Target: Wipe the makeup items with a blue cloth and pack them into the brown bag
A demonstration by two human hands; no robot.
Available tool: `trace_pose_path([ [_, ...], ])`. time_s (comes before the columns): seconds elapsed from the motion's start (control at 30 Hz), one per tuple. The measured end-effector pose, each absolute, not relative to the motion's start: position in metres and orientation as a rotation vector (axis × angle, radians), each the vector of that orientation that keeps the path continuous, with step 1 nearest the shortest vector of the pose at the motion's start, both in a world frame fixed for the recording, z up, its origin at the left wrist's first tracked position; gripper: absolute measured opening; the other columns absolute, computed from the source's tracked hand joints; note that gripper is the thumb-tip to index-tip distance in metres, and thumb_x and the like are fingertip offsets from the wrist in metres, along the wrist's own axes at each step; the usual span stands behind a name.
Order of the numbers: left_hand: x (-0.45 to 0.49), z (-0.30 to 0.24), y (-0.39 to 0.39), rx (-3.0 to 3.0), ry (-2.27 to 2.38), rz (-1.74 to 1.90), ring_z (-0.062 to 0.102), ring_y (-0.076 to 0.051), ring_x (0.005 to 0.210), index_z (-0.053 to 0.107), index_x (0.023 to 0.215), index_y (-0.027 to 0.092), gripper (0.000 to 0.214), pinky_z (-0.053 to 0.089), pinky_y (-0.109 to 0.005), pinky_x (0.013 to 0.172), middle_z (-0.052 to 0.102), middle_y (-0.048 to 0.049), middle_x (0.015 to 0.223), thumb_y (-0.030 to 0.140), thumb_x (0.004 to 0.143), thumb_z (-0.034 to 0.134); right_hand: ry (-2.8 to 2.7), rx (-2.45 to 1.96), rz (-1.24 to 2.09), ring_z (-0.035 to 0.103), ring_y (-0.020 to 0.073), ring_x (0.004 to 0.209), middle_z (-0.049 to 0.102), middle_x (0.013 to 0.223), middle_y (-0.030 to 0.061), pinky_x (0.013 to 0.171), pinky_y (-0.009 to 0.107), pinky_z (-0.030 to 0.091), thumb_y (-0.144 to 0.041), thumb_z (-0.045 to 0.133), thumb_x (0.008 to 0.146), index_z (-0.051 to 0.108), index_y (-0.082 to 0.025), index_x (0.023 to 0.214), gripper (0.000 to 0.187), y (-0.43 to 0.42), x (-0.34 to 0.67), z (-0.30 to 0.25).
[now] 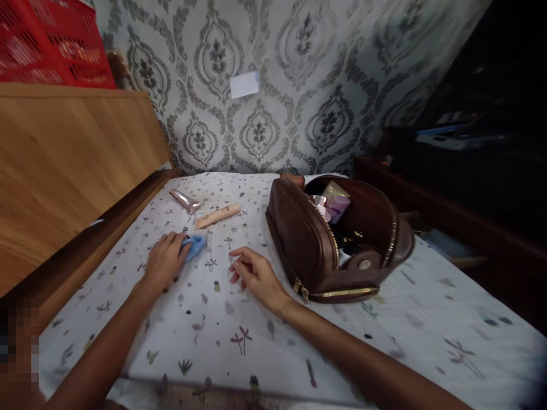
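Observation:
My left hand [166, 256] is closed on a small, soft-looking blue item [195, 247] low over the printed cloth; its exact kind I cannot make out. Just beyond it lies a peach-coloured tube [217, 216], and farther back to the left a shiny rose-pink tube [185, 201]. My right hand [256, 276] is held over the cloth with loosely bent fingers apart and nothing in them. Right of it stands a brown leather toiletry bag [299, 228], unzipped and gaping. Several cosmetic items, among them a purple-and-cream tube [337, 202], show inside; deeper contents are dark.
A white cloth [205, 353] with small plant prints covers the surface. Along the left runs a wooden panel [77, 165], with a red plastic basket [55, 45] above it. Patterned wallpaper [256, 51] closes the back. Dark furniture [444, 216] borders the right.

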State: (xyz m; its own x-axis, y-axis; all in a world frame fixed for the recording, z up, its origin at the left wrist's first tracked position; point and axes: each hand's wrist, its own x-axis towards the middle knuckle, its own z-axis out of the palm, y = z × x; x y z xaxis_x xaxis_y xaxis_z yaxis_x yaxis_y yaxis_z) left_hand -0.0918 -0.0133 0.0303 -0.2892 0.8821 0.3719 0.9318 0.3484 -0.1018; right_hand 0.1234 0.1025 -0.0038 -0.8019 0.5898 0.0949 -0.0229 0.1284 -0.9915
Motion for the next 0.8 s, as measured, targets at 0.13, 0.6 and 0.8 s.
trace_pose_path([
  [0.13,-0.094,0.018,-0.024,-1.618,-2.222,-0.091,0.06,-0.036,0.099,0.066,0.105,0.01,0.042,0.05,-0.05,0.084,0.066,-0.0187,0.105,0.037,0.101,0.035,-1.986,-0.574,1.658,0.062,0.0106,0.059,0.059,0.076,-0.0016,0.05,0.018,0.042,-0.014,0.047,0.089,0.058,-0.016,0.107,0.021,0.095,0.122,-0.018],
  [0.6,-0.098,0.015,-0.019,-1.722,-2.485,-0.304,0.07,-0.035,0.092,0.056,0.101,0.023,0.03,0.048,-0.037,0.063,0.072,-0.0136,0.102,0.041,0.088,0.036,-2.025,-0.619,1.546,0.058,0.006,0.053,0.06,0.074,-0.0038,0.055,0.016,0.044,-0.01,0.05,0.088,0.067,-0.016,0.106,0.025,0.091,0.135,-0.013],
  [0.8,-0.082,0.021,-0.011,-1.66,-2.657,-0.784,0.066,-0.027,0.065,0.055,0.085,0.026,0.027,0.044,-0.03,0.056,0.066,-0.0031,0.07,0.052,0.076,0.057,-2.025,-0.6,1.557,0.059,0.0086,0.057,0.061,0.073,-0.0027,0.057,0.019,0.046,-0.015,0.051,0.089,0.068,-0.015,0.11,0.026,0.09,0.135,-0.011],
])
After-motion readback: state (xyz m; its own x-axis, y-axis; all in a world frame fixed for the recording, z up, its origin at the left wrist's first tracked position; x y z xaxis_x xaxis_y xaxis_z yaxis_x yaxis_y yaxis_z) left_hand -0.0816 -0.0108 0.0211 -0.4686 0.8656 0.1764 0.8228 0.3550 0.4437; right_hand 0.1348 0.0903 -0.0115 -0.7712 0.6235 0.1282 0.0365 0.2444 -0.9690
